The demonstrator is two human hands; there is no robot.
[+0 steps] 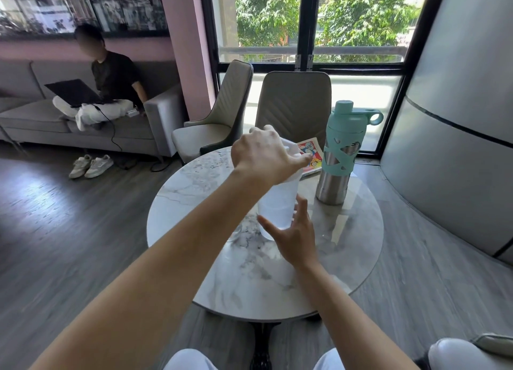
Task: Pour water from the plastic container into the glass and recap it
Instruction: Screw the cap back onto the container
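The translucent plastic container [277, 203] stands upright near the middle of the round marble surface [347, 244], with water showing in its lower part. The left hand [263, 154] sits on top of it, fingers curled down over the white cap [288, 147], gripping it from above. The right hand [294, 233] is beside the container's lower body, fingers spread wide, its fingertips at or just beside the wall; whether they touch is unclear. A clear glass [236, 232] stands just left of the container, mostly hidden behind the left forearm. Behind and to the right stands a steel bottle [338, 175] with a teal sleeve and lid, and beside it lies a colourful booklet [312, 153].
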